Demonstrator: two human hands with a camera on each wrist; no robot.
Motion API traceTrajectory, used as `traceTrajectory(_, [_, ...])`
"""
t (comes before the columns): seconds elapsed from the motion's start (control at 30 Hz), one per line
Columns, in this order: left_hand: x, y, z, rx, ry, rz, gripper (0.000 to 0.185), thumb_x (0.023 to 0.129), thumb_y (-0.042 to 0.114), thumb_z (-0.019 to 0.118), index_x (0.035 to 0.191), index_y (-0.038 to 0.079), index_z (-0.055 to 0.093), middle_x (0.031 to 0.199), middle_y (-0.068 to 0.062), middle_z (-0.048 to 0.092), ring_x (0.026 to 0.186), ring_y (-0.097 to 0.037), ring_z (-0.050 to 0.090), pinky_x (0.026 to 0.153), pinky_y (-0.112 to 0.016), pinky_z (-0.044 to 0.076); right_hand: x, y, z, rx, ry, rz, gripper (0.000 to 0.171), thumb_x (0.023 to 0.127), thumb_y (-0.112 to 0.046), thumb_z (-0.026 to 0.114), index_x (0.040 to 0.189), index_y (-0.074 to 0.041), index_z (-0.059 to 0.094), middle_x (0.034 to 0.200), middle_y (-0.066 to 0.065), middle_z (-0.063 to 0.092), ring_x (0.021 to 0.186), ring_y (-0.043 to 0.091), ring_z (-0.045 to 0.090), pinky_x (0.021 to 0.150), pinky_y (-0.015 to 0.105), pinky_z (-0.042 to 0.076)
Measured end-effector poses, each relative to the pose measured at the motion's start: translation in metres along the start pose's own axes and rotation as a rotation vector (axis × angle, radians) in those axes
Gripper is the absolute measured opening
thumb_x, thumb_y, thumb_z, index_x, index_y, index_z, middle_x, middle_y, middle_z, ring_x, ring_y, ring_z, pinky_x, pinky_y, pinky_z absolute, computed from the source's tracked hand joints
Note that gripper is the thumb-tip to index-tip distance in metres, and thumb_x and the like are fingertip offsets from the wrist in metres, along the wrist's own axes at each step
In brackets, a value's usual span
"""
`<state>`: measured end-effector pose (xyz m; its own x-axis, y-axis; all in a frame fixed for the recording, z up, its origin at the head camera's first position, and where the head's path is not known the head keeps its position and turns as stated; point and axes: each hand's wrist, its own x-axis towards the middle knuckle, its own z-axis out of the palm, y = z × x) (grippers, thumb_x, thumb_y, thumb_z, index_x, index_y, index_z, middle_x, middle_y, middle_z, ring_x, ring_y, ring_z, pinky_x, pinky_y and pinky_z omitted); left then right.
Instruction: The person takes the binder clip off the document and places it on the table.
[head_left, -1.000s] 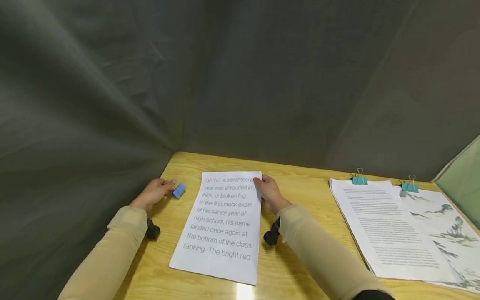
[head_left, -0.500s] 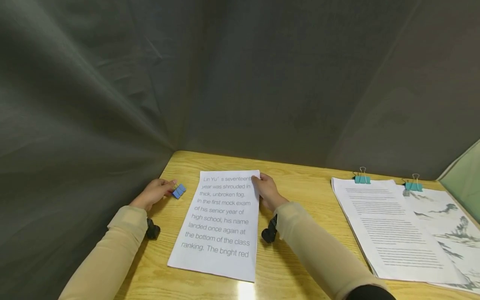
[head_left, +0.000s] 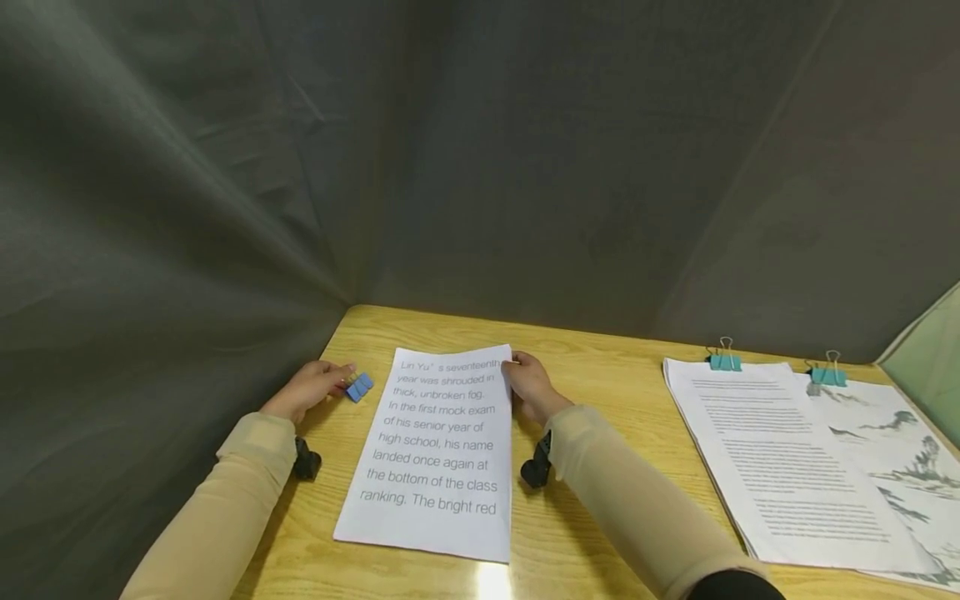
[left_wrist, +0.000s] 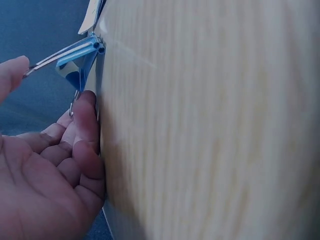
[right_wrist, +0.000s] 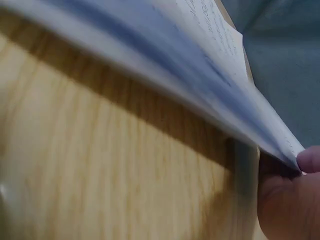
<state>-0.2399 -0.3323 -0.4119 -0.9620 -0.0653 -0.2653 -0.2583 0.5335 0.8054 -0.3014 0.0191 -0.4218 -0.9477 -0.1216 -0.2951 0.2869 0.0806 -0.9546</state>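
sheet (head_left: 435,450) edged left; right hand (head_left: 528,387) pinches corner, left hand (head_left: 311,387) pinches clip (head_left: 359,387).

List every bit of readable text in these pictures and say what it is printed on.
On the sheet pinched by the right hand, in the head view:
"Lin Yu's seventeenth
year was shrouded in
thick, unbroken fog.
In the first mock exam
of his senior year of
high school, his name
landed once again at
the bottom of the class
ranking. The bright red"
On the clipped text stack: too small to read.
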Motion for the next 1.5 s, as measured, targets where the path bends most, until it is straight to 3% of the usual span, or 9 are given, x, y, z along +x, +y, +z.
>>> traceTrajectory(0.3, [0.003, 0.001, 0.010, -0.017, 0.010, -0.019, 0.064, 0.107, 0.044, 0.054, 0.132, -0.014, 0.053, 0.123, -0.024, 0.061, 0.105, -0.032, 0.059, 0.089, -0.043, 0.045, -0.001, 0.006, -0.001, 0.022, 0.077, -0.016, 0.035, 0.107, -0.006, 0.044, 0.139, 0.004, 0.055, 0.127, 0.023, 0.062, 0.104, 0.029, 0.061, 0.089, 0.039, 0.049])
traceTrajectory(0.53, [0.006, 0.000, 0.017, -0.041, 0.003, -0.036, 0.061, 0.107, 0.045, 0.054, 0.130, -0.011, 0.053, 0.119, -0.020, 0.060, 0.102, -0.030, 0.057, 0.085, -0.040, 0.044, -0.002, 0.013, -0.002, 0.039, 0.138, -0.011, 0.039, 0.104, -0.003, 0.045, 0.141, 0.004, 0.054, 0.123, 0.023, 0.064, 0.098, 0.026, 0.062, 0.082, 0.036, 0.050])
traceTrajectory(0.87, [0.004, 0.004, 0.017, -0.048, -0.030, -0.029, 0.066, 0.108, 0.046, 0.051, 0.138, -0.012, 0.047, 0.126, -0.024, 0.055, 0.110, -0.036, 0.054, 0.092, -0.047, 0.043, -0.012, 0.016, -0.008, 0.063, 0.060, 0.001, 0.053, 0.106, -0.007, 0.045, 0.157, 0.003, 0.037, 0.142, 0.024, 0.055, 0.122, 0.033, 0.057, 0.104, 0.045, 0.046])
traceTrajectory(1.07, [0.002, 0.001, 0.014, -0.047, -0.036, -0.058, 0.070, 0.109, 0.046, 0.048, 0.146, -0.013, 0.040, 0.132, -0.027, 0.050, 0.115, -0.040, 0.050, 0.097, -0.055, 0.041, -0.018, 0.009, -0.016, -0.022, 0.034, -0.062, 0.059, 0.107, -0.003, 0.044, 0.162, 0.003, 0.024, 0.159, 0.027, 0.037, 0.146, 0.038, 0.037, 0.116, 0.048, 0.034])
traceTrajectory(1.2, [0.000, -0.001, 0.009, -0.039, -0.025, -0.072, 0.071, 0.109, 0.046, 0.048, 0.147, -0.012, 0.039, 0.131, -0.027, 0.050, 0.114, -0.040, 0.051, 0.097, -0.056, 0.042, -0.018, -0.003, -0.033, -0.056, -0.014, -0.058, 0.058, 0.110, -0.005, 0.041, 0.163, 0.002, 0.020, 0.162, 0.028, 0.030, 0.145, 0.040, 0.036, 0.116, 0.047, 0.035])
traceTrajectory(1.3, [-0.005, 0.000, -0.002, -0.024, -0.001, -0.068, 0.071, 0.109, 0.047, 0.046, 0.147, -0.013, 0.038, 0.130, -0.027, 0.050, 0.113, -0.039, 0.052, 0.097, -0.055, 0.043, -0.018, -0.025, -0.052, -0.080, -0.068, -0.102, 0.057, 0.111, -0.007, 0.040, 0.163, 0.003, 0.018, 0.164, 0.028, 0.025, 0.146, 0.041, 0.035, 0.117, 0.048, 0.034])
traceTrajectory(1.43, [-0.010, 0.003, -0.003, -0.040, 0.014, -0.061, 0.072, 0.110, 0.046, 0.041, 0.147, -0.014, 0.033, 0.133, -0.031, 0.045, 0.110, -0.038, 0.052, 0.092, -0.050, 0.043, -0.028, -0.056, -0.098, -0.129, -0.065, -0.169, 0.055, 0.112, -0.009, 0.037, 0.162, 0.005, 0.017, 0.165, 0.027, 0.023, 0.151, 0.039, 0.028, 0.118, 0.048, 0.031])
traceTrajectory(1.5, [-0.012, 0.006, 0.000, -0.046, 0.013, -0.062, 0.074, 0.110, 0.045, 0.040, 0.153, -0.013, 0.024, 0.142, -0.036, 0.038, 0.113, -0.039, 0.053, 0.093, -0.048, 0.044, -0.035, -0.066, -0.120, -0.167, -0.045, -0.168, 0.056, 0.113, -0.011, 0.037, 0.162, 0.004, 0.017, 0.166, 0.025, 0.022, 0.151, 0.038, 0.027, 0.118, 0.047, 0.031])
